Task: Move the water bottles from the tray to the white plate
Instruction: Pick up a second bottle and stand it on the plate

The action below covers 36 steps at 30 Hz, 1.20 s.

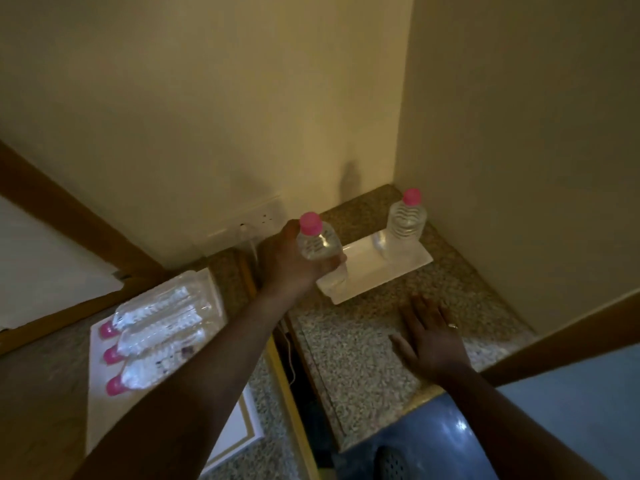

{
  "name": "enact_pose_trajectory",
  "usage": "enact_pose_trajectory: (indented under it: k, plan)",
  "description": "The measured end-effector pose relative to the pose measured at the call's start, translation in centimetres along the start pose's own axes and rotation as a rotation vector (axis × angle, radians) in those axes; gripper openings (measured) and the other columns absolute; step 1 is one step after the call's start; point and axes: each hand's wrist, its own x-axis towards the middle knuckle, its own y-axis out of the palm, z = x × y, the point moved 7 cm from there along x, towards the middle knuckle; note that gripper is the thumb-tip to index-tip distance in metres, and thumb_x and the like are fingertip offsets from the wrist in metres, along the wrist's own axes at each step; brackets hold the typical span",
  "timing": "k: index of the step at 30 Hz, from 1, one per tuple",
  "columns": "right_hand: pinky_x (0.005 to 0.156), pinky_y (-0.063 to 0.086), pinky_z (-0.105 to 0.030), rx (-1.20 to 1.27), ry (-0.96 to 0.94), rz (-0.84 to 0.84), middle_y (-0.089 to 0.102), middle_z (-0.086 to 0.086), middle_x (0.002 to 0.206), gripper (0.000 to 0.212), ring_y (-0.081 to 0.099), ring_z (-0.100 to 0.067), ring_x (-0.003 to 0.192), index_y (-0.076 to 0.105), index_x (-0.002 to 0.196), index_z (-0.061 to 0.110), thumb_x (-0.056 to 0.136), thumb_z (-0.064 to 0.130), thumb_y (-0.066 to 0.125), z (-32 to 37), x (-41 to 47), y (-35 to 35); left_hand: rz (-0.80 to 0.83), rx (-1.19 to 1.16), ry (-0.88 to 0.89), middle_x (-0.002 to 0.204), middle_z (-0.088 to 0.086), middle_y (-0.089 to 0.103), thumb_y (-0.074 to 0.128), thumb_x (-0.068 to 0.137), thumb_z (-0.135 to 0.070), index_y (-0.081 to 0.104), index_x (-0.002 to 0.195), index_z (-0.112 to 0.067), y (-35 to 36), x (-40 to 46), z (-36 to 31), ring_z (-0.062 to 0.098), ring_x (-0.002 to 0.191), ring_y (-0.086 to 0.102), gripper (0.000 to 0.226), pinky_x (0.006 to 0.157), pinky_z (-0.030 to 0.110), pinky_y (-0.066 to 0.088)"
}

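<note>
The left hand (294, 258) has its fingers (334, 263) wrapped round a pink-capped water bottle (320, 249), upright over the near end of the white plate (398, 268); another bottle (405, 221) stands beyond them. Three more (156, 332) lie on the tray (100, 393), behind that wrist. The right hand (431, 337) rests flat, fingers spread, on the tabletop (346, 358). Thin, full plastic probably dents, so mid-body looks the best place to hold.

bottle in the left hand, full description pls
The held bottle is small, clear plastic with a pink cap, and looks full of water. It stands upright, gripped around its middle by the left hand. Its base is at the near-left end of the white plate; whether it already rests there is unclear. A second bottle stands apart at the plate's far end.
</note>
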Motion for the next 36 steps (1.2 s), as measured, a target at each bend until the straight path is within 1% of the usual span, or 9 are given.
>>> enact_pose_trajectory:
  k: [2,5,8,10,13,21,25,29,36]
  plan:
    - [0.119,0.011,-0.055,-0.009,0.023,-0.018,0.024,-0.011,0.159,0.074,0.011,-0.029,0.148,0.030,0.150,0.022,0.094,0.069,0.021,-1.2,0.3,-0.2,0.003,-0.009,0.000,0.091,-0.021,0.060,0.091,0.049,-0.046,0.051,0.105,-0.033,3.0,1.7,-0.7,-0.002,0.083,0.060,0.069,0.064,0.004,0.042]
    - [0.119,0.011,-0.054,0.000,0.019,-0.040,0.024,-0.010,0.160,0.074,0.009,-0.028,0.148,0.031,0.150,0.022,0.094,0.070,0.022,-1.8,0.4,-0.2,0.030,-0.018,0.006,0.091,-0.023,0.058,0.092,0.050,-0.041,0.051,0.103,-0.036,6.6,3.5,-1.2,0.004,0.085,0.059,0.067,0.066,0.009,0.042]
    - [0.119,0.012,-0.055,0.029,0.009,-0.051,0.025,-0.011,0.159,0.073,0.009,-0.029,0.149,0.032,0.149,0.021,0.094,0.069,0.024,-1.9,0.6,0.1,0.066,-0.015,0.024,0.095,-0.022,0.059,0.093,0.053,-0.037,0.052,0.104,-0.037,9.1,4.4,-1.2,0.004,0.088,0.058,0.065,0.065,0.001,0.039]
    - [0.118,0.013,-0.056,0.044,0.005,-0.056,0.027,-0.012,0.159,0.072,0.012,-0.030,0.148,0.035,0.147,0.021,0.094,0.069,0.026,-2.0,0.6,0.2,0.085,0.013,0.028,0.103,-0.011,0.063,0.093,0.054,-0.037,0.057,0.110,-0.027,10.5,4.7,-1.0,0.012,0.096,0.060,0.068,0.074,0.008,0.045]
    - [0.117,0.016,-0.057,0.052,-0.003,-0.068,0.029,-0.013,0.158,0.070,0.015,-0.032,0.148,0.038,0.145,0.020,0.094,0.067,0.028,-2.2,0.7,0.4,0.119,0.057,0.035,0.111,0.002,0.066,0.093,0.055,-0.036,0.058,0.116,-0.017,11.9,4.8,-0.6,0.022,0.102,0.063,0.073,0.085,0.037,0.052]
    - [0.118,0.011,-0.057,0.049,0.001,-0.080,0.019,-0.011,0.161,0.070,0.007,-0.029,0.149,0.032,0.148,0.021,0.095,0.067,0.026,-2.3,0.6,0.5,0.141,0.065,-0.013,0.115,0.001,0.065,0.091,0.057,-0.037,0.054,0.121,-0.022,12.1,5.3,0.6,0.023,0.106,0.061,0.076,0.088,0.041,0.051]
    - [0.119,0.009,-0.056,0.036,0.013,-0.063,0.013,-0.009,0.162,0.072,0.000,-0.027,0.150,0.027,0.150,0.023,0.095,0.068,0.022,-2.4,0.5,0.5,0.170,0.042,-0.001,0.117,0.000,0.063,0.092,0.056,-0.036,0.052,0.123,-0.022,12.1,5.3,0.3,0.021,0.107,0.060,0.080,0.085,0.033,0.049]
    - [0.118,0.010,-0.056,0.014,0.023,-0.043,0.014,-0.009,0.162,0.072,0.002,-0.027,0.149,0.027,0.150,0.023,0.095,0.068,0.021,-2.3,0.6,0.4,0.213,-0.016,0.022,0.129,0.001,0.057,0.094,0.051,-0.036,0.046,0.132,-0.022,11.7,4.6,0.0,0.021,0.117,0.056,0.095,0.095,0.041,0.050]
    - [0.119,0.004,-0.056,-0.041,0.041,0.008,0.007,-0.013,0.162,0.075,-0.004,-0.029,0.149,0.019,0.153,0.019,0.095,0.067,0.012,-1.9,0.4,-0.1,0.123,0.144,-0.150,0.144,0.002,0.047,0.088,0.056,-0.049,0.042,0.140,-0.022,3.8,1.5,5.2,0.021,0.130,0.046,0.099,0.101,0.040,0.046]
